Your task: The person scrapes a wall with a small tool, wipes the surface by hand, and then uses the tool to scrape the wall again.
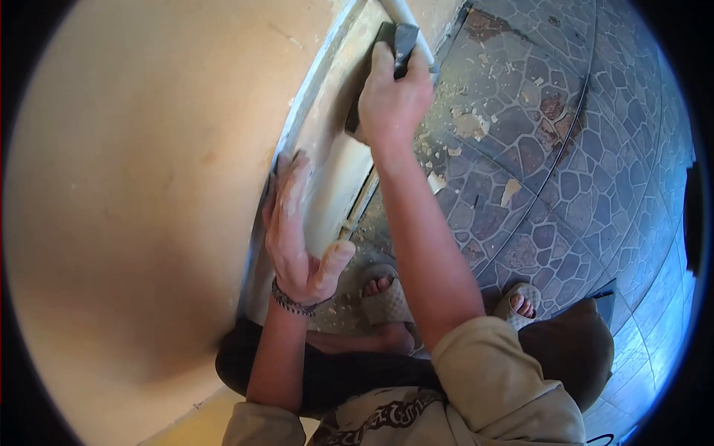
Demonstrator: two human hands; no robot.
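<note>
My right hand (396,100) is closed round a dark block-like tool (385,36) with a grey face, near the top of the view. The tool lies against the pale ledge (327,175) at the foot of the wall; part of it is hidden by the hand. Lower on the same ledge rests my left hand (291,227), dusty, fingers stretched out along the wall's edge and thumb apart, holding nothing. A chain bracelet (290,299) circles the left wrist.
The beige wall (149,163) fills the left side. Thin pale pipes (362,201) run beside the ledge. Flakes and chips (472,124) lie on the stone-patterned floor (587,163). My sandalled feet (387,303) are below, near my bent knees.
</note>
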